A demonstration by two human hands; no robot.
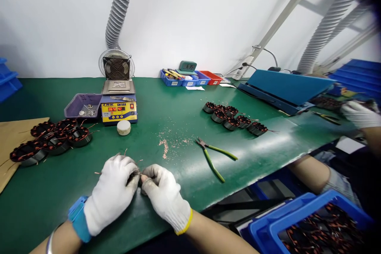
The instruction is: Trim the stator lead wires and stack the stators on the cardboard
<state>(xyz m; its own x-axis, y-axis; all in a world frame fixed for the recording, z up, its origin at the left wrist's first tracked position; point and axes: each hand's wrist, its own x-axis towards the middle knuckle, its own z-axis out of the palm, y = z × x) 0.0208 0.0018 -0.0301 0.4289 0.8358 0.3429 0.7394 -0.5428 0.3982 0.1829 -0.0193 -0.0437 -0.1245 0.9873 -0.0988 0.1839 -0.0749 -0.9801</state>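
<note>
My left hand (114, 192), in a white glove, is closed around a wound motor stator that is mostly hidden by my fingers; a copper wire end (125, 151) pokes out above the glove. Against its right side my right hand (165, 194), also gloved, pinches with thumb and forefinger. The exact spot they grip is too dark to make out. To the right, green-handled cutting pliers (210, 151) lie with handles spread. Small copper clippings (164, 147) are scattered beyond my hands.
Stators stand in groups at left (56, 143) and right (230, 123). A solder pot (119, 107) displays red digits beside a purple tray (74, 107) and a white round block (124, 127). A blue bin (275, 230) holds stators. A co-worker's gloved hand (361, 115) is at far right.
</note>
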